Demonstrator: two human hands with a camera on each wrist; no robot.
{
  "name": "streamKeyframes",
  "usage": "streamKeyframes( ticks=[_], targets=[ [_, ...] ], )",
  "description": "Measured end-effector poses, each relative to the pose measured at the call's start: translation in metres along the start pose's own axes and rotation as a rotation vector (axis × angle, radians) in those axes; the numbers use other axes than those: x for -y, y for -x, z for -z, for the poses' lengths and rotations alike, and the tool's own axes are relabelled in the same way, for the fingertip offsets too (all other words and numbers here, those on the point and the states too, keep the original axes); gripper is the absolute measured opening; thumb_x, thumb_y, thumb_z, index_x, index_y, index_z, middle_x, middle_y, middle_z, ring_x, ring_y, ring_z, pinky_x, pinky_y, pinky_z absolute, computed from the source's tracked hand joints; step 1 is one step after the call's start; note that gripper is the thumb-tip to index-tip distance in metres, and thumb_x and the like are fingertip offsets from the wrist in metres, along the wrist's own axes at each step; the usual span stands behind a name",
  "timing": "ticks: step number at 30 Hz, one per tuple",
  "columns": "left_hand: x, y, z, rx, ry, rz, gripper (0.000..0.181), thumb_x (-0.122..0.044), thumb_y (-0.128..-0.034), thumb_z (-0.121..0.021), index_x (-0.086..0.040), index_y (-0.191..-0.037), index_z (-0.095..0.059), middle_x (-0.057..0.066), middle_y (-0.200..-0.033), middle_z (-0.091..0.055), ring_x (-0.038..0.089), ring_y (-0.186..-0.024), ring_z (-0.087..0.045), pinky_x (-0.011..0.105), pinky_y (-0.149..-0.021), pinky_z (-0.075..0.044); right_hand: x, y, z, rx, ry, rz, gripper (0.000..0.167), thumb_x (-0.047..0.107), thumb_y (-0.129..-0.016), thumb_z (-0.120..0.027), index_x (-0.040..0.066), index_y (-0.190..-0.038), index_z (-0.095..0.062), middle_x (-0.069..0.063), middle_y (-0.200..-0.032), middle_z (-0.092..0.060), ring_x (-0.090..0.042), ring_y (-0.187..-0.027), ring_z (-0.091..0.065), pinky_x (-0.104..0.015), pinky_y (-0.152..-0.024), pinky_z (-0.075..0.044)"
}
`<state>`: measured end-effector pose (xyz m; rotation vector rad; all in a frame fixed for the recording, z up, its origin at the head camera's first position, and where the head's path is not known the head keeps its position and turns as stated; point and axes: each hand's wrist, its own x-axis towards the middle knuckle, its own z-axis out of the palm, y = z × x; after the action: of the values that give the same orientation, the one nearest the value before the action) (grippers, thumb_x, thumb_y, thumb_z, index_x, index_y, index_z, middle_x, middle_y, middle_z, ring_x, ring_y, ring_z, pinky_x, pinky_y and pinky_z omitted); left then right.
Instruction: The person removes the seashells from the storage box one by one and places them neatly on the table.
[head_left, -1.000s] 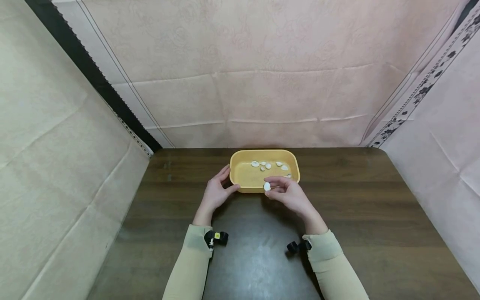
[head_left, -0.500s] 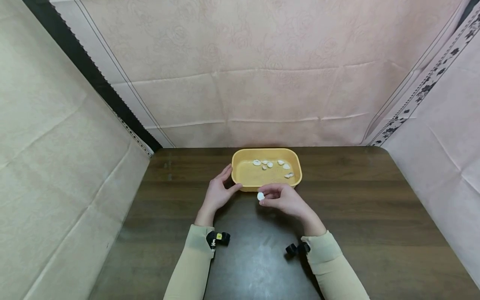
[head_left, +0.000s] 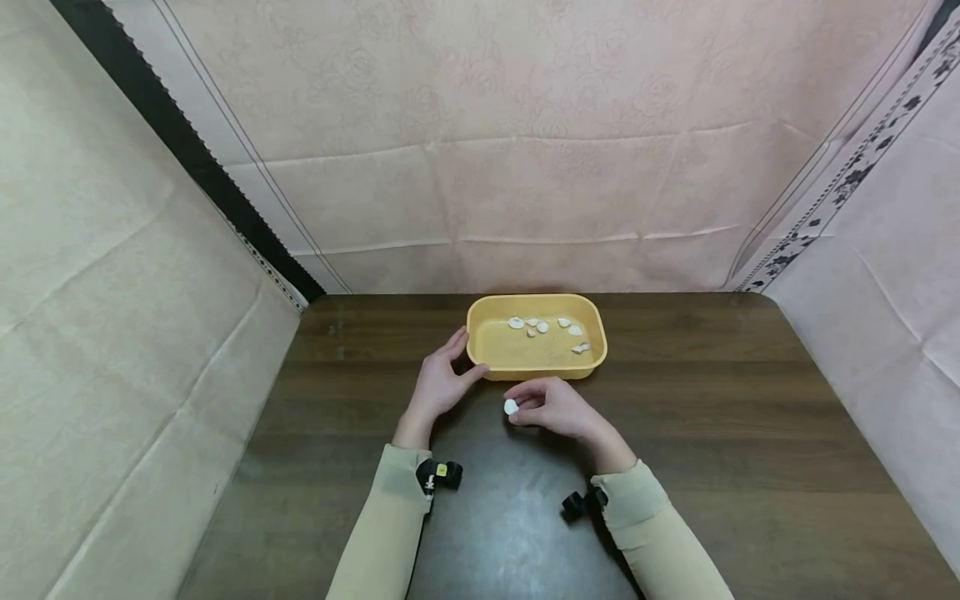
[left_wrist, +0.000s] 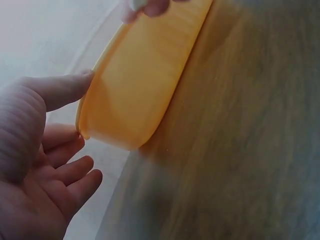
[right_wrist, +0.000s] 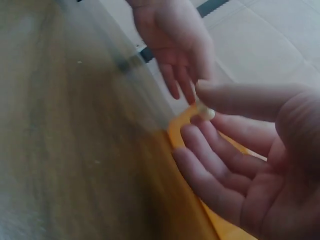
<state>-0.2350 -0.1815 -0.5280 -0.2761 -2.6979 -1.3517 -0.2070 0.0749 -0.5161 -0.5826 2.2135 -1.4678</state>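
A yellow tray (head_left: 525,373) stands at the table's back edge with several small whitish pieces (head_left: 516,322) lying inside. My left hand (head_left: 438,385) holds the tray's near left corner between thumb and fingers; in the left wrist view the thumb and a finger of the left hand (left_wrist: 45,150) touch the yellow rim (left_wrist: 88,102). In front of the tray, above the table, my right hand (head_left: 558,410) pinches one white piece (head_left: 511,407) between thumb and fingertips. The right wrist view shows this right hand (right_wrist: 240,160) with the pale piece (right_wrist: 205,111) at its fingertips.
The brown wooden table (head_left: 720,433) extends to both sides of the tray. Pale cloth (head_left: 480,200) hangs behind the table and along its left and right sides. A black wrist camera (head_left: 448,475) sits on the left wrist, another (head_left: 573,506) on the right.
My right hand has moved from over the tray's near edge toward the front and left, still pinching the white piece. The left hand and tray appear slightly farther right and up in view.
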Motion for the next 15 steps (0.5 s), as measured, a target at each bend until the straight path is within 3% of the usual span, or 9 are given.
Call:
streamKeyframes(
  ticks=[15],
  targets=[
    [-0.005, 0.0, 0.002, 0.02, -0.008, 0.012, 0.076, -0.028, -0.0981, -0.081, -0.001, -0.159, -0.046, 0.007, -0.169, -0.042, 0.027, -0.153, -0.042, 0.047, -0.124, -0.036, -0.002, -0.017, -0.028, -0.092, 0.095, -0.056, 0.026, 0.016, -0.09, -0.088, 0.007, -0.113, -0.08, 0.0, -0.096, -0.076, -0.014, -0.086, -0.07, -0.033, -0.078, -0.059]
  ],
)
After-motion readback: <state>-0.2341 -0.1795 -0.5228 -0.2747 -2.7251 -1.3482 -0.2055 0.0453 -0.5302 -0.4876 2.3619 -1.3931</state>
